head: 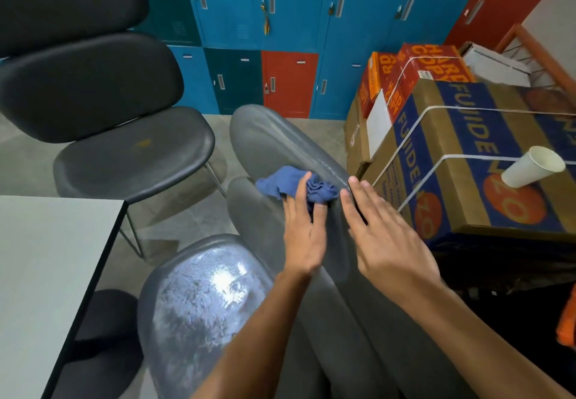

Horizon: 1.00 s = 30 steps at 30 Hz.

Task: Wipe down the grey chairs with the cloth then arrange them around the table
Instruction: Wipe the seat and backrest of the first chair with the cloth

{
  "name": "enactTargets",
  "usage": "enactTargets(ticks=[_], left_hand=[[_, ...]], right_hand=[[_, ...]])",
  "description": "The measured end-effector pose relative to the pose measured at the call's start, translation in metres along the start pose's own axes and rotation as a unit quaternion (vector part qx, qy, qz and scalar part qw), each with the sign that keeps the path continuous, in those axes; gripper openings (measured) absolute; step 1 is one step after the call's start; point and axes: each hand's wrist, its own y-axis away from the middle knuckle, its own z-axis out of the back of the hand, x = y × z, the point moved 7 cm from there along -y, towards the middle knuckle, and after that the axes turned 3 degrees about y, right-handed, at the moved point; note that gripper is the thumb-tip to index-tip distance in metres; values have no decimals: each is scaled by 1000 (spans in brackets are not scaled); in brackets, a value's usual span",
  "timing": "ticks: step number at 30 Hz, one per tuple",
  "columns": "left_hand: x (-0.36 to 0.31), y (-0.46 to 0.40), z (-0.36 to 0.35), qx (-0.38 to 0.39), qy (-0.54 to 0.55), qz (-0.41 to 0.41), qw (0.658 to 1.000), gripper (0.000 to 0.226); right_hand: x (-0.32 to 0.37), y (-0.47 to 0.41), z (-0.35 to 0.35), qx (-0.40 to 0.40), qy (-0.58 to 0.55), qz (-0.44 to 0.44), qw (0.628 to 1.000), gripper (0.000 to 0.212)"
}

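Blue and red metal lockers (pixel 280 24) line the back wall at 12 o'clock. Head view: the left hand (pixel 304 227) presses a crumpled blue cloth (pixel 296 185) onto the backrest of the near grey moulded chair (pixel 280 149), fingers fairly straight. The right hand (pixel 383 230) lies flat on the backrest edge, fingers extended and close together, holding nothing. A second grey chair (pixel 131 161) stands at 10 o'clock beside the white table (pixel 46 258). Recommended: steady the backrest and wipe in overlapping strokes. At 3 o'clock, a white paper cup (pixel 530 166) lies tipped on a strapped cardboard box (pixel 467 161); contents cannot be determined.
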Motion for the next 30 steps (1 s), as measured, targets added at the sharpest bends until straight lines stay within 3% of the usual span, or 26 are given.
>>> enactTargets(ticks=[4,7,10,15,21,25,30], left_hand=[[17,-62,38,-62,49,47,996,47],[9,-123,71,-105,19,75,991,50],[-14,-127,58,-103,-36,36,993,53],[-29,-44,8,-18,-72,-66,995,43],[-35,-144,55,-116,-102,-12,988,41],[-16,-188,79,-161,-42,121,979,47],[-15,-103,46,-172,85,70,979,50]], right_hand=[[-1,0,-1,16,-5,-6,1000,80],[-2,-1,-2,23,-7,-8,1000,80],[-4,-1,-4,22,-9,-17,1000,81],[-2,-1,-2,-2,-22,-9,1000,80],[-3,-1,-1,-6,-23,-7,1000,78],[-4,0,-3,-7,-35,-4,999,77],[-6,1,-4,-43,-50,0,998,71]])
